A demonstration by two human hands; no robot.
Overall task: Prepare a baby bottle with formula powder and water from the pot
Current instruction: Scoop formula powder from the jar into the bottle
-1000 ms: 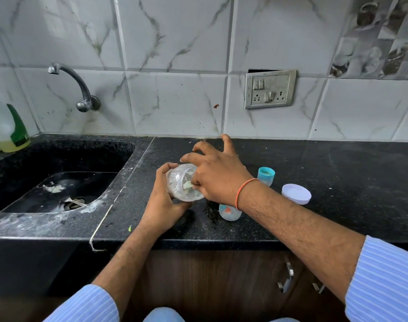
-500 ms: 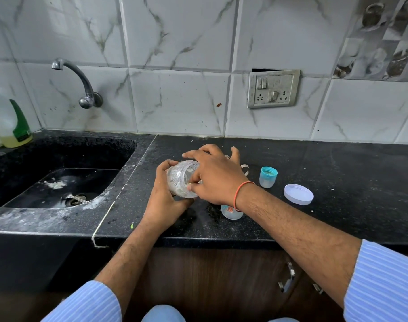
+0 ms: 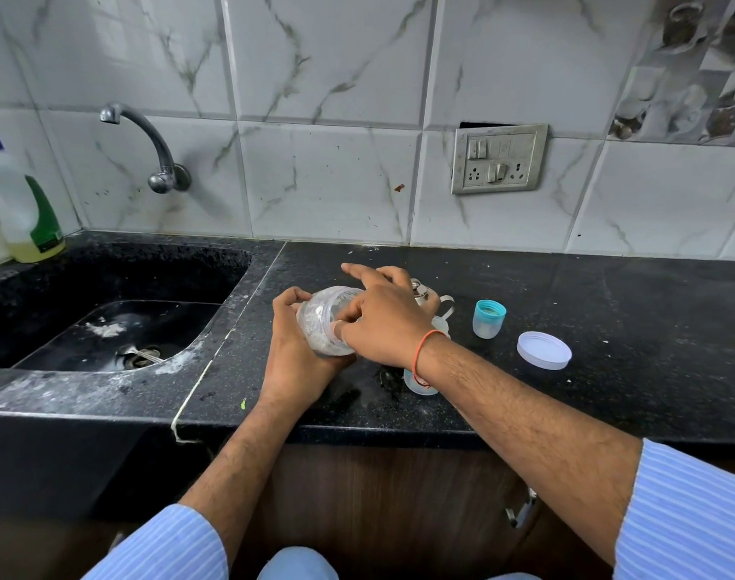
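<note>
Your black speckled stone tabletop carries everything, with the clear plastic formula jar held just above it near the middle, right of the sink edge. The jar is tipped over, its long axis running from near-left to far-right, so its mouth faces your right hand, which is the one placed to go in for the powder. Your left hand cups the jar from below and behind, its fingers curled around the base. Your right hand covers the mouth, thumb and fingertips bent at the rim or inside, forefinger stretched out; whether they pinch a scoop, I cannot tell. The small clear baby bottle stands just beyond your right wrist, on the near side, mostly hidden. A teal-rimmed cap and a white round lid lie further right.
</note>
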